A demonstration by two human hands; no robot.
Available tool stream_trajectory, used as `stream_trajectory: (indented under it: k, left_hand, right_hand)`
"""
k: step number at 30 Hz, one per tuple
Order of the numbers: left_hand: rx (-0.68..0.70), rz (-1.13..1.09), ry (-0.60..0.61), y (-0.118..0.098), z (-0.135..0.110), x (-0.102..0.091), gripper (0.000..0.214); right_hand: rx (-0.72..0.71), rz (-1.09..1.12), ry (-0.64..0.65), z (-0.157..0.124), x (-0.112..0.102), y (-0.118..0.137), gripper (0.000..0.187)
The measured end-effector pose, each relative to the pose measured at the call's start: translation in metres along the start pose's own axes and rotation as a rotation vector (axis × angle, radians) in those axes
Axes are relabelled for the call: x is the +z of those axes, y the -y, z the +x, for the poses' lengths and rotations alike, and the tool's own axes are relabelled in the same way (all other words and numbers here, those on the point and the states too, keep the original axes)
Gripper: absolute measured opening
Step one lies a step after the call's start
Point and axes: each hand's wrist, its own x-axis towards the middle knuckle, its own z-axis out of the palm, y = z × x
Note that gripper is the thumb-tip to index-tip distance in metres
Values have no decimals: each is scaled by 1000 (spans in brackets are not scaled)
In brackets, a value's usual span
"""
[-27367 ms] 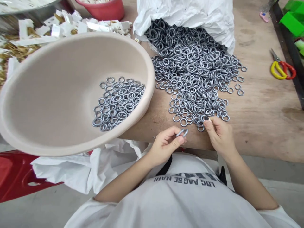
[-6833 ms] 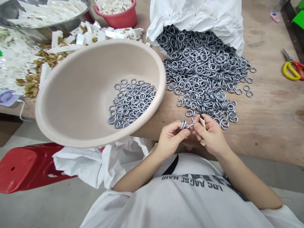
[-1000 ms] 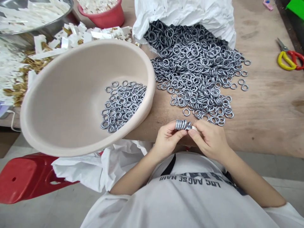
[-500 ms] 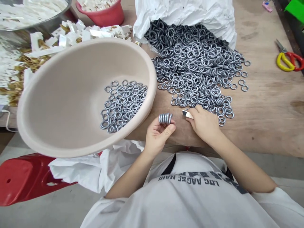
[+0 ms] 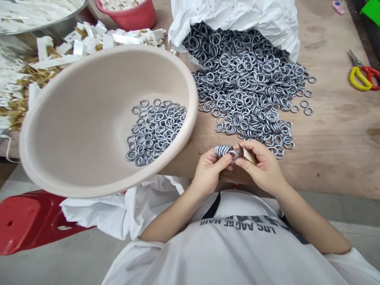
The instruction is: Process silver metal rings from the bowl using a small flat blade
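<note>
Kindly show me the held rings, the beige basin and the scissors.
Held rings (image 5: 223, 151): head view, middle of the row.
Beige basin (image 5: 89, 107): head view, bare inner wall.
Scissors (image 5: 358, 62): head view, metal part where blades meet handles.

Light is bright, diffuse and falls from above; shadows are soft. Ring pile (image 5: 243, 85) shows small specular highlights, darkening under the white bag (image 5: 237, 15). Red stool (image 5: 18, 221) carries faint sheen. Wide-angle stretch is evident toward the edges; white pieces (image 5: 32, 14) at upper left appear smeared.
</note>
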Motion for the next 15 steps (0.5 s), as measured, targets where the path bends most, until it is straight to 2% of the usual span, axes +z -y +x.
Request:
stream_trajectory:
  k: [3,7,10,13,15]
  left_hand:
    - [-146,-142,52,-1,-2,9,26]
    - [-240,-207,43,-6,-3,19,27]
    - [-297,-268,22,-10,-2,22,30]
    - [-325,-306,27,-12,-1,23,31]
    - [-335,-312,40,-12,-2,22,32]
  right_hand:
    - [-25,35,15,1,-4,-5,21]
    - [49,41,-32,2,-10,-6,21]
    - [-6,-155,-69,-4,-12,-3,28]
    - [-111,-405,6,-11,-12,-1,33]
    - [-138,-487,40,-14,-12,1,37]
